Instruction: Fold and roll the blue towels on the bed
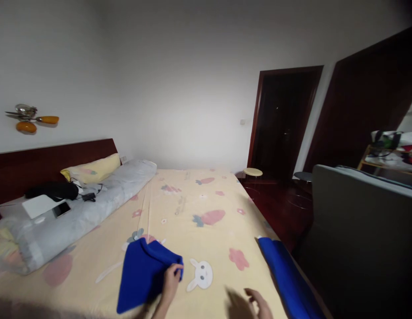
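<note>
A blue cloth (pixel 142 277) lies on the bed (pixel 222 248), its upper edge folded over, so that part of its face is hidden. The left hand (pixel 171 280) is closed at the cloth's right-hand corner, fingertips curled in a pinch on the edge; the fingers cover the exact hold, and the forearm runs out of view at the bottom. Just right of this hand a printed rabbit face (pixel 204 274) shows in full on the sheet.

The right hand (pixel 259 305) is cut off by the lower border. Its visible fingers are loosely bent and parted, with nothing seen in them; the palm is out of sight. A shadow falls on the sheet beside it. Near it, along the bed's right side, lies a long blue piece (pixel 287 277), its lower end beyond the frame.

On the grey rolled bedding (pixel 102 217) to the left are a dark-screened device (pixel 62 209), a white object (pixel 38 206) and a black bundle (pixel 56 191) too dark to make out. A large dark panel (pixel 361 235) at right hides much of the floor (pixel 272 201), and items on the shelf (pixel 388 165) behind it are blurred.
</note>
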Available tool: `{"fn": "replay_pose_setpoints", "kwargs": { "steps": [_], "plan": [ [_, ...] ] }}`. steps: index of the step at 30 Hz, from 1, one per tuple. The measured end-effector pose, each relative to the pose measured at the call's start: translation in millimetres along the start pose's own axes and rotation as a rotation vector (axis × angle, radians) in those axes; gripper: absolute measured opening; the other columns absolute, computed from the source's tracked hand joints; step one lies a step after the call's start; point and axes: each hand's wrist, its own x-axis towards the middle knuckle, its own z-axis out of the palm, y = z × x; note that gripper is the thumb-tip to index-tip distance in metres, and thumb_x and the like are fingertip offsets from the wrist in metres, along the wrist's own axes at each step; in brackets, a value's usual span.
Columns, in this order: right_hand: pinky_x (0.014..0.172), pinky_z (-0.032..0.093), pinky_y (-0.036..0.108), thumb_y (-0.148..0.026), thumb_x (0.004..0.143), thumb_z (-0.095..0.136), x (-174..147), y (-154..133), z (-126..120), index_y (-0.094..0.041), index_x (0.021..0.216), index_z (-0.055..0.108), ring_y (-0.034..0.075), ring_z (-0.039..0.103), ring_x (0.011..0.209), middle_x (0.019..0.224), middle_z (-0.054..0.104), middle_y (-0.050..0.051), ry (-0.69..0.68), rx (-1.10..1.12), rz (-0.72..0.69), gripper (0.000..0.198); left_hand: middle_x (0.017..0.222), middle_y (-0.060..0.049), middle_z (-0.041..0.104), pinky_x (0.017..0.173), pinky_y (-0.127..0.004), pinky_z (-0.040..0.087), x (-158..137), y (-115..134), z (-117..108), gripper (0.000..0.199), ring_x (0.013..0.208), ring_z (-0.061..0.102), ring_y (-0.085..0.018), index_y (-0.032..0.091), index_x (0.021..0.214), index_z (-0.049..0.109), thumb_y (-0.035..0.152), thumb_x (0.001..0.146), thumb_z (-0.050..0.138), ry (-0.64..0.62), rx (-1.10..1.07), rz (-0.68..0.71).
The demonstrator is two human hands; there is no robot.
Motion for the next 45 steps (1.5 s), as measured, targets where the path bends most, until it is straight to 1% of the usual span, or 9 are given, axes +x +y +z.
{"fn": "replay_pose_setpoints", "kwargs": {
  "steps": [4, 8, 14, 18, 27, 34, 38, 41, 45],
  "plan": [
    [0.067, 0.055, 0.042, -0.063, 0.066, 0.056, -7.9, -59.9, 60.3, -0.024, 0.081, 0.071, 0.028, 0.067, 0.071, 0.074, 0.073, 0.006, -0.201, 0.313, 0.146, 0.045, 0.088, -0.005, 0.076, 0.081, -0.029, 0.054, -32.6, 45.8, 81.2, 0.027, 0.086, 0.069, -0.018, 0.021, 0.090, 0.068, 0.027, 0.072, 0.049, -0.139, -0.192, 0.075],
    [0.073, 0.053, 0.041, -0.067, 0.064, 0.059, -11.4, -76.1, 75.5, -0.023, 0.079, 0.072, 0.028, 0.066, 0.074, 0.072, 0.072, 0.005, -0.268, 0.426, 0.123, 0.049, 0.083, -0.006, 0.073, 0.079, -0.031, 0.054, -56.0, 62.7, 112.3, 0.029, 0.081, 0.069, -0.019, 0.020, 0.093, 0.061, 0.023, 0.065, 0.055, -0.248, -0.480, -0.001],
    [0.067, 0.052, 0.038, -0.049, 0.055, 0.069, -17.8, -68.5, 72.4, -0.021, 0.088, 0.073, 0.024, 0.064, 0.066, 0.076, 0.074, 0.006, -0.282, 0.367, 0.131, 0.043, 0.089, -0.007, 0.074, 0.082, -0.035, 0.052, -61.7, 51.5, 98.6, 0.039, 0.087, 0.069, -0.022, 0.020, 0.092, 0.063, 0.016, 0.053, 0.058, -0.390, -0.654, -0.076],
    [0.058, 0.049, 0.034, -0.037, 0.053, 0.066, -24.4, -73.4, 76.5, -0.024, 0.091, 0.073, 0.021, 0.061, 0.060, 0.074, 0.073, 0.002, -0.324, 0.325, 0.134, 0.041, 0.081, -0.002, 0.071, 0.076, -0.032, 0.051, -66.4, 51.7, 90.8, 0.033, 0.081, 0.067, -0.019, 0.020, 0.087, 0.063, 0.017, 0.054, 0.060, -0.380, -0.642, -0.085],
    [0.081, 0.052, 0.047, -0.056, 0.070, 0.055, -31.8, -48.0, 86.6, -0.023, 0.093, 0.074, 0.032, 0.067, 0.081, 0.086, 0.075, 0.012, -0.178, 0.133, 0.005, 0.045, 0.061, 0.008, 0.050, 0.064, -0.026, 0.041, -67.9, 65.5, 89.8, 0.012, 0.062, 0.049, -0.011, 0.022, 0.068, 0.052, 0.026, 0.065, 0.063, -0.284, -0.494, -0.082],
    [0.073, 0.049, 0.041, -0.045, 0.069, 0.051, -26.8, -73.5, 76.0, -0.023, 0.074, 0.069, 0.028, 0.062, 0.072, 0.072, 0.069, 0.008, -0.114, 0.020, 0.013, 0.029, 0.064, 0.007, 0.043, 0.068, -0.027, 0.041, -71.7, 68.9, 89.4, 0.015, 0.065, 0.045, -0.012, 0.025, 0.066, 0.043, 0.029, 0.070, 0.056, -0.302, -0.279, 0.004],
    [0.067, 0.046, 0.036, -0.048, 0.072, 0.046, -19.4, -89.7, 70.8, -0.024, 0.063, 0.054, 0.023, 0.058, 0.066, 0.063, 0.059, 0.002, -0.037, 0.155, 0.109, 0.027, 0.069, 0.003, 0.048, 0.074, -0.029, 0.045, -74.1, 57.1, 94.7, 0.011, 0.071, 0.050, -0.014, 0.027, 0.067, 0.039, 0.024, 0.070, 0.049, -0.162, -0.148, 0.069],
    [0.065, 0.045, 0.034, -0.054, 0.073, 0.047, -16.2, -100.5, 70.6, -0.024, 0.064, 0.051, 0.020, 0.054, 0.064, 0.062, 0.055, 0.000, -0.051, 0.268, 0.132, 0.031, 0.072, 0.001, 0.055, 0.077, -0.031, 0.048, -70.2, 54.0, 95.5, 0.003, 0.073, 0.057, -0.016, 0.028, 0.074, 0.040, 0.031, 0.074, 0.042, 0.011, -0.151, 0.016],
    [0.064, 0.046, 0.032, -0.059, 0.070, 0.051, -9.3, -110.0, 70.3, -0.023, 0.066, 0.052, 0.018, 0.054, 0.063, 0.062, 0.057, -0.001, -0.073, 0.436, 0.151, 0.036, 0.082, -0.005, 0.068, 0.082, -0.034, 0.051, -56.3, 64.9, 86.2, 0.023, 0.086, 0.065, -0.021, 0.026, 0.079, 0.052, 0.044, 0.077, 0.040, 0.055, -0.198, -0.055]
  ]
}}
